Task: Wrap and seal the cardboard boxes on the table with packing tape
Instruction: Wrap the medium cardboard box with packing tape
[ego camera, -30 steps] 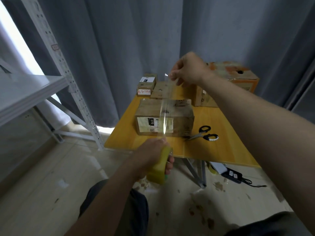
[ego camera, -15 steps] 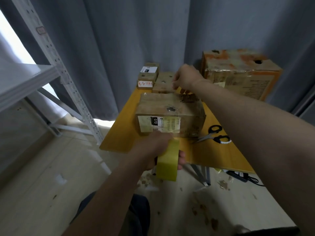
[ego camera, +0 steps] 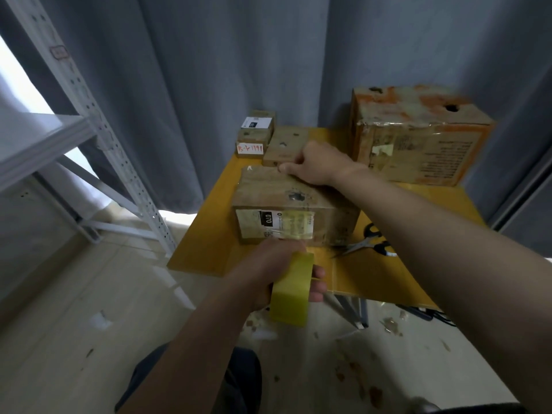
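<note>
Right hand [ego camera: 316, 164], fingers curled, is pressing on the far top edge of the cardboard box [ego camera: 277, 194], apparently still pinching the tape strip [ego camera: 298, 231]; the film's end is hard to see there. Left hand [ego camera: 265, 273] is gripping the yellow tape roll [ego camera: 291, 292] just below the box's near face, past the surface [ego camera: 206, 252] edge. A second ago the strip was hanging in the air; now it is lying over top and front, so pressing it flat and cutting it are likely coming next.
</note>
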{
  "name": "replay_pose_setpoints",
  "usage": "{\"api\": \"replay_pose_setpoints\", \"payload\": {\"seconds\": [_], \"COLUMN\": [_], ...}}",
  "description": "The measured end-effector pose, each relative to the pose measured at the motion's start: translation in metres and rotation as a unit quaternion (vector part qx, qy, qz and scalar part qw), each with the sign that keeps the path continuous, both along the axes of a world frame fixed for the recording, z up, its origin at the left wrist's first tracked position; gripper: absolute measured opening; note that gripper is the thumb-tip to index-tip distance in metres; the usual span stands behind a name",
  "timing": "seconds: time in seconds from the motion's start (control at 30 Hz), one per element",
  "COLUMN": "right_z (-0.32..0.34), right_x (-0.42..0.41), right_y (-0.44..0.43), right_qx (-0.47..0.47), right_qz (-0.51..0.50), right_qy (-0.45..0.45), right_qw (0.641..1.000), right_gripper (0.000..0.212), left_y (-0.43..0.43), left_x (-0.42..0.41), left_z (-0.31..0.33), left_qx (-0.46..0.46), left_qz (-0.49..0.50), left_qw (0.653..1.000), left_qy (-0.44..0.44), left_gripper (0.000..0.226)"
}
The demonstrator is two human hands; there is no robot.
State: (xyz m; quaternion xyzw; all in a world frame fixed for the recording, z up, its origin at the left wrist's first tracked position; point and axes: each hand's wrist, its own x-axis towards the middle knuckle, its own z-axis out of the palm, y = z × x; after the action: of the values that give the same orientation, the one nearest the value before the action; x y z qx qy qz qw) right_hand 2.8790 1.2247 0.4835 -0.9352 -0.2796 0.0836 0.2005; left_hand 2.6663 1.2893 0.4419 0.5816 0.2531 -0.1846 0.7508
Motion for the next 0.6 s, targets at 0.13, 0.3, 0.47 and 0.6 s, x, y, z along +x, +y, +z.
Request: {"api": "replay_pose_setpoints", "payload": {"seconds": [0.13,0.3,0.47,0.6], "right_z": [0.005,0.026,-0.004,-0.05], "right_x": [-0.016,-0.066,-0.142,-0.179], "right_y": [-0.002,-0.026,-0.08,-0.088], "right_qx": [-0.085,0.122,0.015,0.239], "right_qz": [-0.014,-0.06,-0.067,-0.097], "right_qy": [-0.118,-0.063,0.268,0.352], "right_qw": [0.989,0.989,0.961,0.9], "right_gripper": [0.048,0.045,0.079,0.064], "left_y": [0.0,0.004,0.0,-0.008], "left_x": [0.0,-0.002,-0.006,-0.007], "left_z": [-0.003,-0.003,-0.003,0.003], "left_qx": [-0.006,0.05,0.075,0.161], "left_qz": [-0.002,-0.014,0.016,0.027], "left_qw": [1.0,0.999,0.997,0.987], "left_qy": [-0.004,-0.006,-0.016,0.0], "left_gripper": [0.027,0.027,0.027,0.046]}}
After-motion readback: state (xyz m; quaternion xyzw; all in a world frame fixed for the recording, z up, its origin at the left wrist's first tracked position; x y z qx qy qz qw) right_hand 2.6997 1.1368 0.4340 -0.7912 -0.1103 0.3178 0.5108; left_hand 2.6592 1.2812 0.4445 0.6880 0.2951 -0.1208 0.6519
